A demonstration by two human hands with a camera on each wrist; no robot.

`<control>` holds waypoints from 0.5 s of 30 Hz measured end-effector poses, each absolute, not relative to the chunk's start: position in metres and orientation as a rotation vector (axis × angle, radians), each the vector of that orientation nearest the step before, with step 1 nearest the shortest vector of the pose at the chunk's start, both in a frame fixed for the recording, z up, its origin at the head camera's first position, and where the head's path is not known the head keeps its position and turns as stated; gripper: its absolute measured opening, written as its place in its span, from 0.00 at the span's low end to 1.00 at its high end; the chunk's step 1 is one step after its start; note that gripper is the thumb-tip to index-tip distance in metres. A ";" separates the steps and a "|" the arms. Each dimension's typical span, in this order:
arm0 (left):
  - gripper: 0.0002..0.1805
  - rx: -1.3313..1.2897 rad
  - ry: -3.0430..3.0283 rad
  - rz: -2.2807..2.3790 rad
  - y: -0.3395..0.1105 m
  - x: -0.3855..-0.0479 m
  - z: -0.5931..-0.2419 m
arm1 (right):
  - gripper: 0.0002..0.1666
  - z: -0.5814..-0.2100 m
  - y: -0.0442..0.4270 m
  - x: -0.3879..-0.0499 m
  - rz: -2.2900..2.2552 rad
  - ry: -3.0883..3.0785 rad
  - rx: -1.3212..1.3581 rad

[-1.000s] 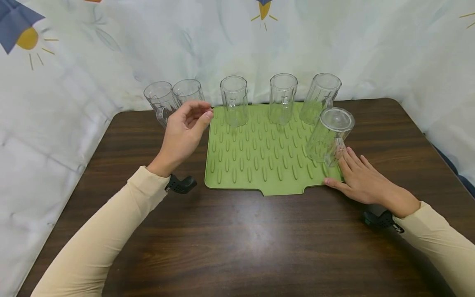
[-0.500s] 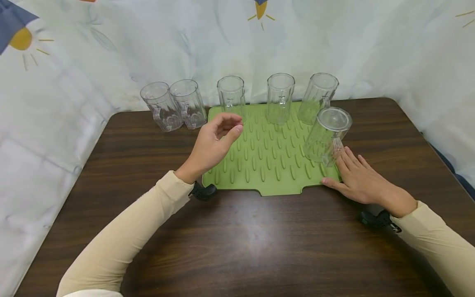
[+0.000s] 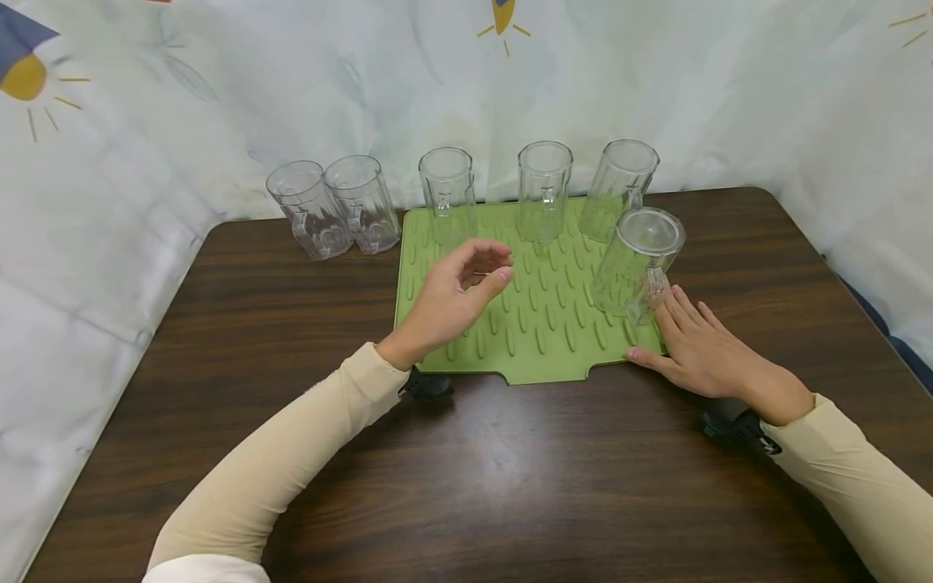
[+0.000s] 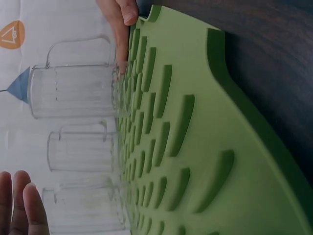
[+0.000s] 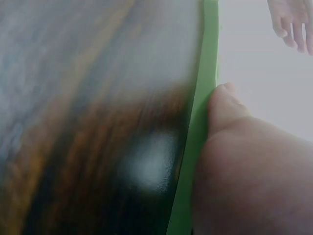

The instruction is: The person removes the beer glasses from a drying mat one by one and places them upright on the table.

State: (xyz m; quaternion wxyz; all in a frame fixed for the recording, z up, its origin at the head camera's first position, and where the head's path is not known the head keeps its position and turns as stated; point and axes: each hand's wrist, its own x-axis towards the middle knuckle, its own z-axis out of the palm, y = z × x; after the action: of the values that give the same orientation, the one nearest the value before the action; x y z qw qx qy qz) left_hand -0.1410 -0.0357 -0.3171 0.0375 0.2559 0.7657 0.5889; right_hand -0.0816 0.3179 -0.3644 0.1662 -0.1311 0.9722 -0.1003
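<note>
My left hand [image 3: 457, 293] hovers above the left half of a green ridged drying mat [image 3: 543, 366], fingers loosely curved, holding nothing. In the left wrist view its fingertips [image 4: 30, 208] show at the lower left. My right hand [image 3: 703, 350] lies flat, fingers straight, at the mat's right front corner. Its thumb lies along the mat's edge [image 5: 196, 122] in the right wrist view. Close to the right fingertips, a clear glass mug [image 3: 636, 267] stands base up on the mat. Three more mugs, a left one [image 3: 447, 186], a middle one [image 3: 544, 190] and a right one [image 3: 621, 190], line the mat's back.
Two glass mugs, an outer one [image 3: 313, 212] and an inner one [image 3: 364, 206], stand side by side on the dark wooden table [image 3: 466, 486], left of the mat. A white printed curtain [image 3: 240, 89] hangs behind the table's back edge.
My left hand has moved right and toward me, from beside the two left mugs to over the mat. The right hand and the mugs keep their places; the head view has shifted slightly.
</note>
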 end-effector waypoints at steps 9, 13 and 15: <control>0.17 0.818 2.306 1.774 -0.021 -0.140 -0.324 | 0.61 -0.363 0.316 -0.082 -0.288 2.778 -0.372; 0.17 0.822 2.283 1.776 -0.014 -0.139 -0.327 | 0.61 -0.363 0.316 -0.081 -0.293 2.775 -0.367; 0.17 0.822 2.272 1.777 -0.011 -0.139 -0.328 | 0.61 -0.363 0.317 -0.081 -0.297 2.770 -0.360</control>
State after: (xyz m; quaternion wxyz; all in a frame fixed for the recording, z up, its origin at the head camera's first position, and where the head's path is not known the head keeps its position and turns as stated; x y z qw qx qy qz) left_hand -0.1388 -0.0105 -0.3285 0.0712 0.2733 0.7556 0.5910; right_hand -0.0810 0.3169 -0.3630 0.1656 -0.1265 0.9725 -0.1042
